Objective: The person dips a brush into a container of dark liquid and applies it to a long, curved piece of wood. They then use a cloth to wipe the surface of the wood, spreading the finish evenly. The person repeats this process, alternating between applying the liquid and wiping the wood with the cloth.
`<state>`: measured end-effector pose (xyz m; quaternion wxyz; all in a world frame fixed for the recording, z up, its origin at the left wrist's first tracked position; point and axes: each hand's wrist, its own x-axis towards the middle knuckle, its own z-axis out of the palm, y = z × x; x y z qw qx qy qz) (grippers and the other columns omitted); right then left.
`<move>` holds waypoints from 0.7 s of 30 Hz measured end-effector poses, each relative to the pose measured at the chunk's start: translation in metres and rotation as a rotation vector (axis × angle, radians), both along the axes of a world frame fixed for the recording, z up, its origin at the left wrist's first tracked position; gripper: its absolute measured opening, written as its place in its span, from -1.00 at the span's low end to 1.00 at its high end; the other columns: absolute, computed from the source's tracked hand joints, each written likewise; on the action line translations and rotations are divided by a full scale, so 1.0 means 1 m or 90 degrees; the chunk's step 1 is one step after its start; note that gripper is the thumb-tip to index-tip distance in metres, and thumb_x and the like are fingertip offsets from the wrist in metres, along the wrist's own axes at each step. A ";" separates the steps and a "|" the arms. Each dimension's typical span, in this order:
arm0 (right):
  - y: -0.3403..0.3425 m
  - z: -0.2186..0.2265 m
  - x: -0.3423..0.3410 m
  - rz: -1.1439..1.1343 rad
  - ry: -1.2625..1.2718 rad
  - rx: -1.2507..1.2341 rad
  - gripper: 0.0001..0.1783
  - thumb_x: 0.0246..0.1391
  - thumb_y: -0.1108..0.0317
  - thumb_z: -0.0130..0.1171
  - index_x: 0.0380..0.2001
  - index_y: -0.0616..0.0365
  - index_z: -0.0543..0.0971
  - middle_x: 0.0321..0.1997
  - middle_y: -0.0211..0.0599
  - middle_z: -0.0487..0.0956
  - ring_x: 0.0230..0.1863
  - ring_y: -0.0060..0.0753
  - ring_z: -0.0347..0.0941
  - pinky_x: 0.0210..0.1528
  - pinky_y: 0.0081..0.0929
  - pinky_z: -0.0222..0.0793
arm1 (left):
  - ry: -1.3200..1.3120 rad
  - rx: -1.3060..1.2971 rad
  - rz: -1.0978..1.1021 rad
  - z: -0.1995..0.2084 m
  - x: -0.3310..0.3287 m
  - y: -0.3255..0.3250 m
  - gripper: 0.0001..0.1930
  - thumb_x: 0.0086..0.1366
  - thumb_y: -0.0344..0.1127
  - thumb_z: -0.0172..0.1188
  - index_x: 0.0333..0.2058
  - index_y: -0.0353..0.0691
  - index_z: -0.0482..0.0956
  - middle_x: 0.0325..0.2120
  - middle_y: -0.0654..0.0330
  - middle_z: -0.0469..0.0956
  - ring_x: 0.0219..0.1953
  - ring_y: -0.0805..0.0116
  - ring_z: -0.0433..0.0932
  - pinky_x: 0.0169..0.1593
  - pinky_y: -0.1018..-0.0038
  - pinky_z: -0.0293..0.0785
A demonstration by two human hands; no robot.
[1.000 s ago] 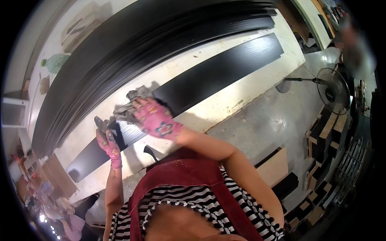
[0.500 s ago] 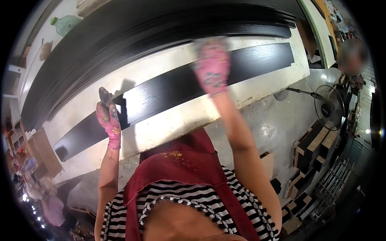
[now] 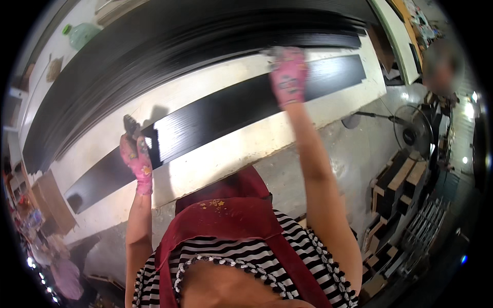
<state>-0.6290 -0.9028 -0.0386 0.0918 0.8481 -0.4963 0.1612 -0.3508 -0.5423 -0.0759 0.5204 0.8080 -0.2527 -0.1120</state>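
My left hand (image 3: 136, 156), in a pink flowered glove, is raised over the left part of a long black wood-grain board (image 3: 221, 120). Its fingers close round a small dark piece (image 3: 131, 124), whose kind I cannot make out. My right hand (image 3: 289, 77), gloved alike, presses down over the board's far edge towards its right end. A greyish, blurred thing (image 3: 273, 53) shows at those fingertips; what it is stays unclear. The board lies flat on a white worktable (image 3: 231, 149), and light glares off its middle.
Behind the board lies a stack of long black boards (image 3: 205, 46). A green-capped clear bottle (image 3: 81, 36) sits at the far left. A fan (image 3: 411, 134) and piled wood pieces (image 3: 398, 179) stand to the right, with a person (image 3: 442, 66) beyond.
My right hand has moved right along the board. My left hand keeps its place over the board with the dark piece. The whole view has shifted slightly.
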 end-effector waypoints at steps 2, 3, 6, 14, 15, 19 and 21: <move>0.042 0.000 0.034 0.028 0.069 0.039 -0.57 0.08 0.17 0.08 -0.02 0.16 0.56 0.09 -0.13 0.52 0.18 -0.09 0.37 0.18 -0.13 0.26 | -0.093 0.075 0.006 0.004 0.000 -0.002 -0.60 0.35 -0.32 0.18 0.07 -0.42 0.38 -0.07 0.08 0.41 -0.16 0.33 0.44 -0.07 0.44 0.41; 0.052 0.000 0.037 0.115 -0.065 0.021 -0.52 0.10 0.11 0.07 0.01 0.16 0.55 0.12 -0.13 0.51 0.22 -0.04 0.34 0.20 -0.11 0.22 | -0.080 0.034 -0.028 0.005 0.001 -0.002 -0.59 0.37 -0.33 0.14 0.10 -0.42 0.36 0.01 0.04 0.42 -0.09 0.29 0.45 0.01 0.43 0.39; 0.033 -0.004 0.009 0.087 -0.089 0.044 -0.56 0.18 0.05 0.05 -0.04 0.11 0.59 0.07 -0.15 0.54 0.17 -0.12 0.42 0.11 -0.19 0.36 | 0.015 -0.038 -0.107 0.006 0.008 0.000 -0.59 0.39 -0.32 0.06 0.13 -0.42 0.32 0.10 0.02 0.44 -0.16 0.34 0.46 -0.05 0.48 0.40; -0.153 -0.015 -0.146 -0.338 0.009 0.009 -0.62 0.13 0.02 0.09 -0.05 -0.10 0.59 0.13 -0.25 0.52 0.19 0.00 0.36 0.08 0.05 0.32 | 0.139 -0.101 -0.075 -0.014 0.026 0.020 -0.52 0.41 -0.25 0.04 0.20 -0.38 0.25 0.34 0.07 0.19 0.12 0.26 0.41 -0.13 0.60 0.42; -0.173 -0.016 -0.158 -0.373 0.002 -0.004 -0.62 0.14 0.01 0.08 -0.04 -0.13 0.60 0.15 -0.26 0.51 0.20 0.02 0.35 0.06 0.08 0.33 | 0.144 -0.101 -0.069 -0.016 0.027 0.021 -0.51 0.42 -0.24 0.04 0.22 -0.37 0.24 0.36 0.10 0.17 0.17 0.22 0.38 -0.07 0.57 0.41; -0.233 -0.026 -0.208 -0.454 -0.082 0.050 -0.62 0.13 0.03 0.02 -0.08 -0.09 0.62 0.11 -0.17 0.50 0.11 0.08 0.44 0.03 0.02 0.41 | -0.002 -0.035 -0.124 -0.014 0.028 0.023 -0.37 0.40 -0.05 0.10 0.27 -0.34 0.24 0.39 0.12 0.12 0.21 0.16 0.36 0.00 0.55 0.40; -0.254 -0.027 -0.236 -0.478 -0.076 0.047 -0.62 0.10 0.03 0.03 -0.10 -0.10 0.63 0.07 -0.11 0.51 0.04 0.13 0.48 0.02 -0.02 0.45 | 0.027 -0.020 -0.098 -0.012 0.027 0.021 -0.33 0.38 0.01 0.11 0.28 -0.35 0.23 0.39 0.11 0.12 0.21 0.16 0.37 0.02 0.52 0.39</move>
